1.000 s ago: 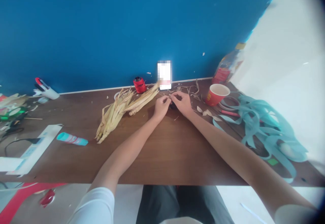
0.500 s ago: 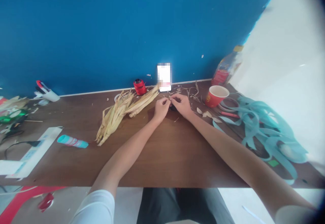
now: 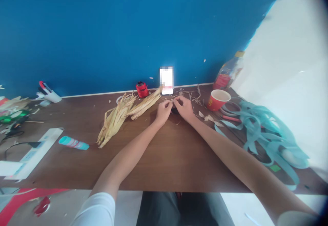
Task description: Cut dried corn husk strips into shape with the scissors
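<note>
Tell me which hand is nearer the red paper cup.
Right. The right hand is to the left of the red paper cup, not touching it. The left hand is farther away, on the right hand's far side from the cup.

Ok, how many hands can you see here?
2: the left hand and the right hand, close together mid-way along the wooden desk, beside a small dark object. No others show.

Your wooden desk [image 3: 179,164] carries a lot: dry corn husks [image 3: 114,123] at the middle, a teal tube [image 3: 73,143] and a power strip [image 3: 33,154] to your left. On your right — a red cup [image 3: 217,99] and teal strips [image 3: 266,133].
</note>
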A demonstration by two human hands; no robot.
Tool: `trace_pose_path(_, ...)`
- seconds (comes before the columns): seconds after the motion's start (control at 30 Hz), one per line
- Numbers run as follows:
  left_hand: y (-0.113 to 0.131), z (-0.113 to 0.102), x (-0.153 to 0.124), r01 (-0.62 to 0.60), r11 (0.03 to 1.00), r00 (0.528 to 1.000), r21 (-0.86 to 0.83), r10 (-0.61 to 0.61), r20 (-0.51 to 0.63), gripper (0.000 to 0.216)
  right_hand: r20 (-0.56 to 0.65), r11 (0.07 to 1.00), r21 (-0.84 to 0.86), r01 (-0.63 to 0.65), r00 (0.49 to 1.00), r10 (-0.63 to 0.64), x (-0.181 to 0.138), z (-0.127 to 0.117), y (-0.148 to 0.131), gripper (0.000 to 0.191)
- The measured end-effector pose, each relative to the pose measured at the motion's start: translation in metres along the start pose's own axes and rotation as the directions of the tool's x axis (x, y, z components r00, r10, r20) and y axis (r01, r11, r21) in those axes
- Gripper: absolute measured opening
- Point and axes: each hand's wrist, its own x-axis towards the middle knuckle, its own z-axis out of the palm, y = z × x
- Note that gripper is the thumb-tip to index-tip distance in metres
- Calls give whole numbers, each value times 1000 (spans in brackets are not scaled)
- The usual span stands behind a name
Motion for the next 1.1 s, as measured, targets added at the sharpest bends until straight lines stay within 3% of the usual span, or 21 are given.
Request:
trace_pose_path(0.23,0,-1,-1,33,999,999,-28,-33,5,17,45,1000,5,0,999,0,0,0,1,12)
trace_pose_path(0.47,6,-5,-4,-38,999,991,-1,37,-132,16,82,997,33,71,994,-73,0,1,0,14)
trace_pose_path(0.7,4,-2,-1,0,999,998,-52,-3,-61,16,60,994,105,10,998,-16,0,2,1,10)
trace_pose_path(1.1,7,-1,-2,7,1000,999,9,-7,32,21,32,999,14,36,999,-36,0,1,-2,13)
